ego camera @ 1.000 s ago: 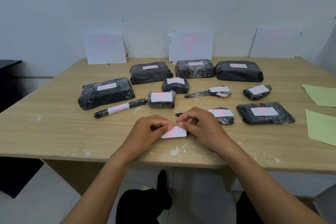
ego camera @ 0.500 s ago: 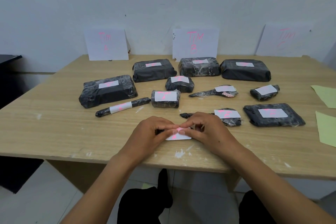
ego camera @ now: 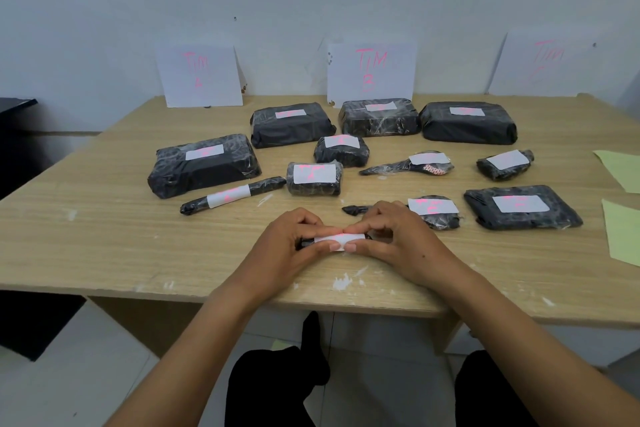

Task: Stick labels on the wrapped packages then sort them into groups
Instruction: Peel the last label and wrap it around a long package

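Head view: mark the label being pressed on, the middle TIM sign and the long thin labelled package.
label (ego camera: pixel 341 239): head view, white face, mid-length.
middle TIM sign (ego camera: pixel 372 74): head view, sheet centre.
long thin package (ego camera: pixel 229 196): head view, its white band.

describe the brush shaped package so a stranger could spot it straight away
Start at the middle paper sign against the wall and come forward past the big black block in front of it. Just nearer lies the brush-shaped package, its thin handle pointing left. It alone shows a pink-and-white dotted patch outside the black wrap.
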